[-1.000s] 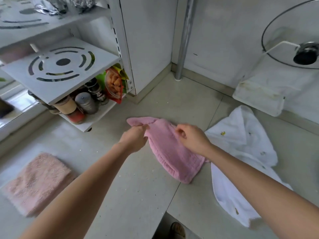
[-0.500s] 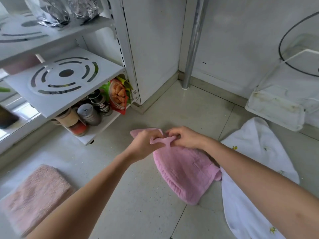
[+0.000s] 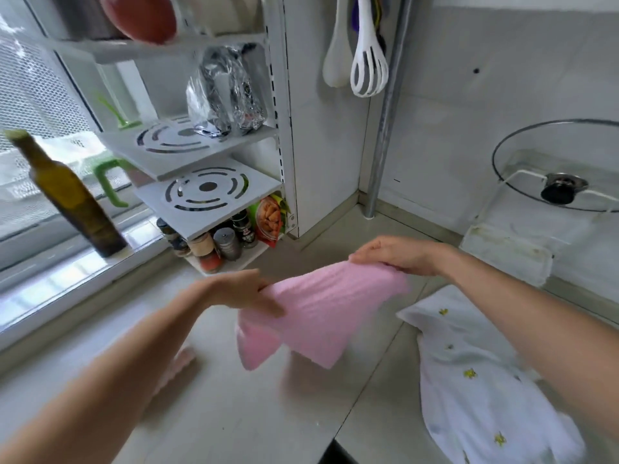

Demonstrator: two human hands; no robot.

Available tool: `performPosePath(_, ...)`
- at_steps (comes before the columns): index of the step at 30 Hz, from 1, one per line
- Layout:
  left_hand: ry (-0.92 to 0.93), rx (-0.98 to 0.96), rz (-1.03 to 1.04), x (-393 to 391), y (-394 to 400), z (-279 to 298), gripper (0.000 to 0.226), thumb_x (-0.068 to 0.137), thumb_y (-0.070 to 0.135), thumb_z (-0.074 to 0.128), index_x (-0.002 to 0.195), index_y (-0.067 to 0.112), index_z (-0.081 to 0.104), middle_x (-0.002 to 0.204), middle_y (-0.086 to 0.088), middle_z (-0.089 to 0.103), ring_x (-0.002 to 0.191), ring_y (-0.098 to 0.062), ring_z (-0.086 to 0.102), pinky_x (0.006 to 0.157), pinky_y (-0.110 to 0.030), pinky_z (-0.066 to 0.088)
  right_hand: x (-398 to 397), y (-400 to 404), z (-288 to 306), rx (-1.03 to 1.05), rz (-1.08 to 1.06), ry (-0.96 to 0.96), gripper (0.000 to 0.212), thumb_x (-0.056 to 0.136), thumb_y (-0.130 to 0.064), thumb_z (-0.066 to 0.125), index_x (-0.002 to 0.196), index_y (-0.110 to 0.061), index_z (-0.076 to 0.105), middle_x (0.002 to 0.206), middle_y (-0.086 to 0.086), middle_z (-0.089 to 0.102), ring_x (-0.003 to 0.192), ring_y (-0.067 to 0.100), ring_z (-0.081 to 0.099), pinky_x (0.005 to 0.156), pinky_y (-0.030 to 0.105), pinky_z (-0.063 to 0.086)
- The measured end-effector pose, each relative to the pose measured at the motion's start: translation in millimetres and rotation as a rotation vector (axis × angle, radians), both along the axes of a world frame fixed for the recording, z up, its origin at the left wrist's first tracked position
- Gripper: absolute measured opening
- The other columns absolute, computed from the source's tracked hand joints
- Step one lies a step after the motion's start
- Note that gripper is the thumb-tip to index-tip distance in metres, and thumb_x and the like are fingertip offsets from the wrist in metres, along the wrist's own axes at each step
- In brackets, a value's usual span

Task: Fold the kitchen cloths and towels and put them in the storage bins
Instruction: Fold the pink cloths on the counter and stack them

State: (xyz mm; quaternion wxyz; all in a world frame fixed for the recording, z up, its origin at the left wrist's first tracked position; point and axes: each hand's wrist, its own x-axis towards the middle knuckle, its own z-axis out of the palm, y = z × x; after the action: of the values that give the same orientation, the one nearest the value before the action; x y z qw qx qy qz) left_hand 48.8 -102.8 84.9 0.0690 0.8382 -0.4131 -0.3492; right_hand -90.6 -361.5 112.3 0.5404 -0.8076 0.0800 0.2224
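Overlooking pale countertop (image 3: 234,413), white tiled wall (image 3: 469,112), corner shelves (image 3: 207,192)

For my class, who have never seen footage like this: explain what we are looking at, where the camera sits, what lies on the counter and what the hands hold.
There is no machine here. A person wears a wide-angle camera on the head, looking forward and down, so you see their own two bare arms. The left hand and the right hand each grip an edge of a pink towel, lifted off the grey counter and hanging between them. On the counter to the right lies a white cloth with small yellow motifs, unfolded. At the back left stands a white corner shelf with spice jars beneath, and a dark green bottle stands by the window. No storage bin is in view.
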Motion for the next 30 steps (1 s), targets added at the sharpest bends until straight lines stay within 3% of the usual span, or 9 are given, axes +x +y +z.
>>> performPosePath(4, -0.079, 0.017, 0.121, 3.6, 22.0, 18.2, 0.035, 0.082, 0.049, 0.067, 0.059, 0.024, 0.058, 0.054, 0.013, 0.050, 0.046, -0.005, 0.042, 0.044, -0.015, 0.032, -7.4, 17.5, 1.2, -0.032, 0.086, 0.117, 0.030, 0.098, -0.034, 0.048, 0.088, -0.017, 0.071, 0.084, -0.007, 0.070, 0.075, 0.006, 0.064, 0.074, 0.017, 0.048)
performPosePath(8, -0.261, 0.097, 0.135, 8.6, 44.8, 26.2, 0.037, 0.082, 0.049, 0.065, 0.072, 0.014, 0.060, 0.066, 0.003, 0.052, 0.052, -0.011, 0.040, 0.048, -0.023, 0.031, 6.0, 38.7, 5.8, -0.250, 0.210, 0.059, 0.026, 0.091, -0.019, 0.061, 0.065, -0.022, 0.060, 0.062, -0.016, 0.054, 0.059, -0.001, 0.048, 0.060, 0.013, 0.037)
performPosePath(11, -0.499, 0.085, 0.178, 13.1, 57.7, 35.6, 0.040, 0.081, 0.049, 0.064, 0.093, 0.011, 0.065, 0.087, -0.004, 0.064, 0.073, -0.020, 0.059, 0.061, -0.027, 0.045, 33.6, 50.0, 4.7, -0.624, 0.263, -0.112, 0.031, 0.080, -0.009, 0.065, 0.061, -0.020, 0.044, 0.061, -0.008, 0.043, 0.056, 0.006, 0.037, 0.053, 0.023, 0.026)
performPosePath(14, -0.798, -0.042, 0.297, 13.6, 65.7, 62.6, 0.035, 0.084, 0.045, 0.063, 0.087, 0.011, 0.067, 0.078, -0.002, 0.064, 0.076, -0.024, 0.066, 0.066, -0.030, 0.055, 64.9, 61.6, 15.3, -0.875, 0.096, -0.403, 0.024, 0.080, -0.005, 0.053, 0.066, -0.020, 0.040, 0.064, -0.003, 0.044, 0.058, 0.012, 0.038, 0.050, 0.023, 0.024)
performPosePath(17, -0.956, -0.211, 0.278, 7.3, 69.9, 85.1, 0.023, 0.091, 0.036, 0.057, 0.082, 0.017, 0.068, 0.076, -0.001, 0.066, 0.069, -0.019, 0.066, 0.064, -0.033, 0.058, 76.5, 64.2, 35.2, -1.071, -0.013, -0.594, 0.014, 0.085, -0.007, 0.049, 0.082, -0.019, 0.042, 0.064, -0.002, 0.046, 0.068, 0.023, 0.045, 0.072, 0.028, 0.036)
performPosePath(19, -0.989, -0.246, 0.172, -4.0, 67.0, 85.3, 0.021, 0.094, 0.032, 0.051, 0.089, 0.020, 0.068, 0.080, 0.003, 0.066, 0.069, -0.015, 0.065, 0.062, -0.031, 0.057, 72.3, 56.9, 32.2, -1.196, 0.020, -0.641, 0.012, 0.088, -0.010, 0.049, 0.088, -0.017, 0.040, 0.065, -0.001, 0.048, 0.074, 0.025, 0.050, 0.072, 0.029, 0.031)
performPosePath(24, -0.812, -0.113, 0.014, -52.2, 35.1, 12.0, 0.019, 0.090, 0.018, 0.048, 0.098, 0.017, 0.066, 0.095, -0.002, 0.066, 0.084, -0.025, 0.065, 0.063, -0.031, 0.043, 41.7, 29.7, -53.7, -1.347, 0.117, -0.537, 0.024, 0.084, -0.004, 0.049, 0.102, -0.019, 0.052, 0.099, 0.005, 0.067, 0.093, 0.025, 0.060, 0.086, 0.034, 0.036)
performPosePath(27, -0.456, -0.013, 0.023, -85.9, 19.4, -59.8, 0.028, 0.089, 0.018, 0.050, 0.114, 0.019, 0.063, 0.116, -0.006, 0.064, 0.104, -0.028, 0.062, 0.078, -0.032, 0.046, 5.0, 24.3, -110.3, -1.274, 0.146, -0.346, 0.037, 0.083, 0.000, 0.047, 0.114, -0.016, 0.059, 0.120, 0.008, 0.063, 0.111, 0.026, 0.058, 0.091, 0.033, 0.038)
performPosePath(30, -0.045, 0.138, -0.093, -114.6, 14.7, -115.3, 0.043, 0.092, 0.033, 0.055, 0.132, 0.020, 0.052, 0.134, -0.005, 0.055, 0.120, -0.025, 0.054, 0.097, -0.032, 0.044, -30.7, 25.6, -154.7, -1.242, 0.202, -0.110, 0.032, 0.087, -0.006, 0.042, 0.112, -0.015, 0.060, 0.118, 0.011, 0.063, 0.109, 0.030, 0.058, 0.090, 0.031, 0.042)
